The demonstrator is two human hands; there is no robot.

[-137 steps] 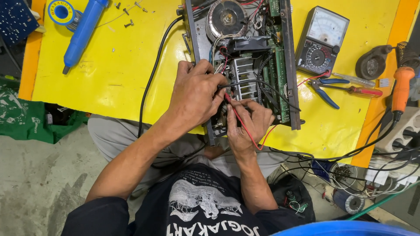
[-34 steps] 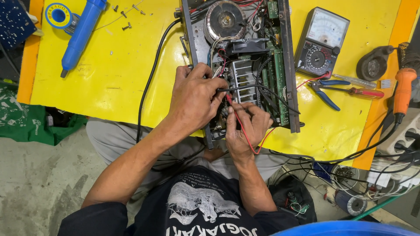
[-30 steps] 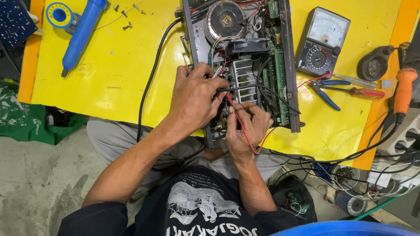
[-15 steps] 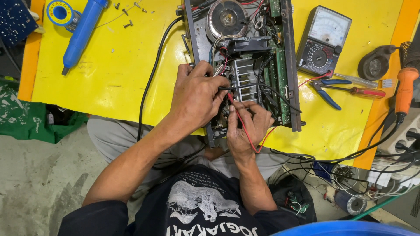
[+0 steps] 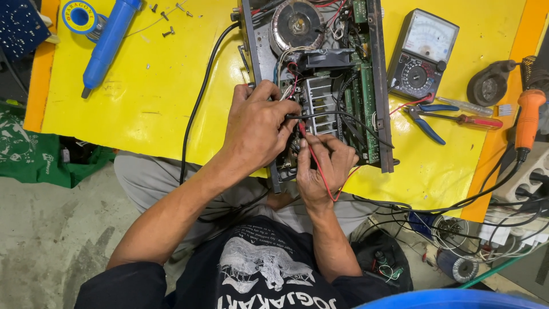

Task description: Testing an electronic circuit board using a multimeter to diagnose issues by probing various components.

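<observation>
Both hands (image 5: 289,143) hold probes inside the opened amplifier chassis (image 5: 320,74); boards, transformer exposed.

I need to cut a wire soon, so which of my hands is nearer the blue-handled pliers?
Right. The right hand, pinching a red probe, sits over the open chassis just left of the blue-handled pliers. The left hand is farther left over the same chassis.
</observation>
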